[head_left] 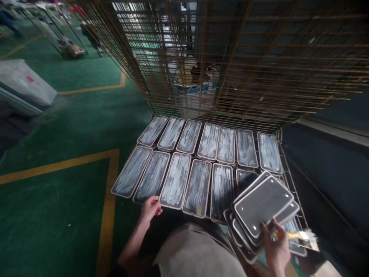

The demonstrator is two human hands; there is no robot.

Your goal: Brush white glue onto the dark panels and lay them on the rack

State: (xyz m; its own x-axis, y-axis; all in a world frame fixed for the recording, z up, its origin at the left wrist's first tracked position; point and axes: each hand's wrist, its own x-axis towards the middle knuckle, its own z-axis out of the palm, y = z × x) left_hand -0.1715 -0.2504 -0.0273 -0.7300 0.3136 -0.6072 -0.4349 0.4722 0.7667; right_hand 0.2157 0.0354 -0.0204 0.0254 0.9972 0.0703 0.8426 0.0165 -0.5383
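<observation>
Flat grey rectangular panels with rounded corners, such as one streaked with white (175, 181), lie in two rows on a wire rack (288, 184). My left hand (150, 209) is at the rack's front edge, its fingers closed by a panel corner; whether they grip the panel or the rack wire is unclear. At the right, a loose stack of plain grey panels (263, 204) with small light dots at their corners lies askew. My right hand (277, 246) is closed around a yellow-handled brush (296, 235), its bristles pointing right. Its fingertips are against the top panel's near corner.
Tiers of raised wire shelves (259, 57) stand behind the panels. Through them shows a white sack-like container (196, 102) with a blue rim. A white bag (25, 80) and a trolley (70, 50) are on the green floor, which has yellow lines (108, 192).
</observation>
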